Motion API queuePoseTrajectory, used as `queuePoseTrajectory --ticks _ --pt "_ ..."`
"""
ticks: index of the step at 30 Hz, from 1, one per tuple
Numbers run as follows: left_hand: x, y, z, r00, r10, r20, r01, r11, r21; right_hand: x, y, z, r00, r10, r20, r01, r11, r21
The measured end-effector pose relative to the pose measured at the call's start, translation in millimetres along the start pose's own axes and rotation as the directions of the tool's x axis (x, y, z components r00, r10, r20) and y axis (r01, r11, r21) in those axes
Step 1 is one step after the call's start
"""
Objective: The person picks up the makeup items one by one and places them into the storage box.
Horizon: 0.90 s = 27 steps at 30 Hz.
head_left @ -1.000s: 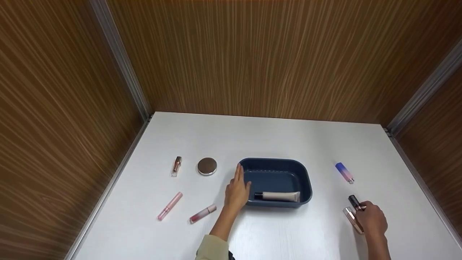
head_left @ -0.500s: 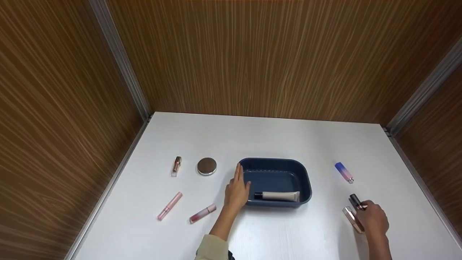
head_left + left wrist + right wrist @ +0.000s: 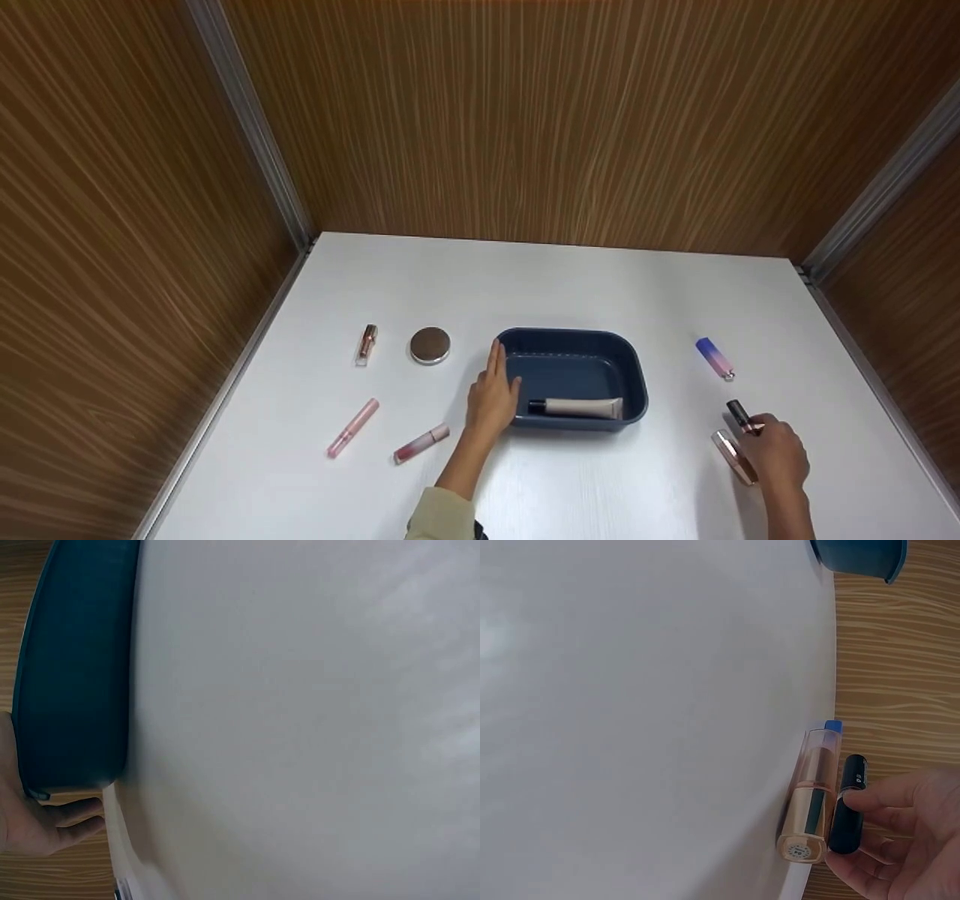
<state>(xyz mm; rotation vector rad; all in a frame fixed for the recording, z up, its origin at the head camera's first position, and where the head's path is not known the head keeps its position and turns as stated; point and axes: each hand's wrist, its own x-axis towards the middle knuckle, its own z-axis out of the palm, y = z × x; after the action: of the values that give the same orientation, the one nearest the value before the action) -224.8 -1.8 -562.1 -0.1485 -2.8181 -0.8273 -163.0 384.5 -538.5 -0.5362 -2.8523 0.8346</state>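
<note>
My right hand pinches a black lipstick-like tube between thumb and fingers; the right wrist view shows the tube with the thumb across it. Close beside it is a beige tube with a clear end, which lies on the table in the head view. My left hand touches the left wall of a dark blue tray, fingers straight along the outside and thumb over the rim. In the left wrist view, two fingertips show past the tray's wall. A pale squeeze tube with a black cap lies inside the tray.
A blue-pink tube lies beyond my right hand. Left of the tray are a round brown compact, a small brown-gold tube, a pink tube and a red-pink gloss tube. Wood panels surround the white table.
My right hand, with the black tube, has shifted very slightly away from the person. The left hand, the tray and the other items stay where they were.
</note>
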Motion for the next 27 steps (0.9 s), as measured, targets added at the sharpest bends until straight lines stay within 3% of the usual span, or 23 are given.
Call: queuePoseTrajectory --ticks 14,27 --pt "0.1 0.3 1.4 1.000 0.021 -0.022 -0.021 1.000 0.004 -6.4 -5.7 -3.0 0.998 -0.032 -0.061 0.032 0.999 0.003" --pt "0.3 0.9 -0.2 1.000 -0.002 0.002 0.002 1.000 0.006 -10.2 -15.1 -6.6 1.000 -0.018 -0.012 0.018 1.000 0.016"
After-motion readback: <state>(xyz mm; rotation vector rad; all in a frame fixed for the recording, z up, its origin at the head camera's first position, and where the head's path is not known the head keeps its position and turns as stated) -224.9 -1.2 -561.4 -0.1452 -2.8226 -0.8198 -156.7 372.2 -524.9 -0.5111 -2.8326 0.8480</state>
